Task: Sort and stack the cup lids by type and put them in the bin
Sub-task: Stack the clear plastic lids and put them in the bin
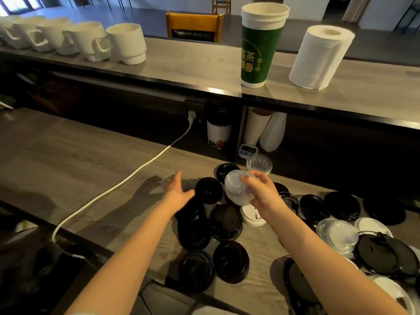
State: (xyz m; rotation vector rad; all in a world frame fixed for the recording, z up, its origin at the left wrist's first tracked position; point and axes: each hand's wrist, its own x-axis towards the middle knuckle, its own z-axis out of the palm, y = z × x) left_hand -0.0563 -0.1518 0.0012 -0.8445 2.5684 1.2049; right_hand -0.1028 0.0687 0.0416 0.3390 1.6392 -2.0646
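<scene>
While the right hand point(261, 189) grips a stack of clear dome lids point(238, 188) above the black lids point(225, 221), the left hand point(178, 189) reaches far-left, fingers spread wide.

Over ten black lids point(208, 190), one green cup point(259, 51), one paper roll point(320, 57), one timer point(248, 151)

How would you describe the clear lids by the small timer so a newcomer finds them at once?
Follow the lower wooden counter to its back edge, beyond the right hand. Just before the small white timer sit the clear lids: transparent and at the heap's far edge, unlike the black lids piled nearer.
</scene>
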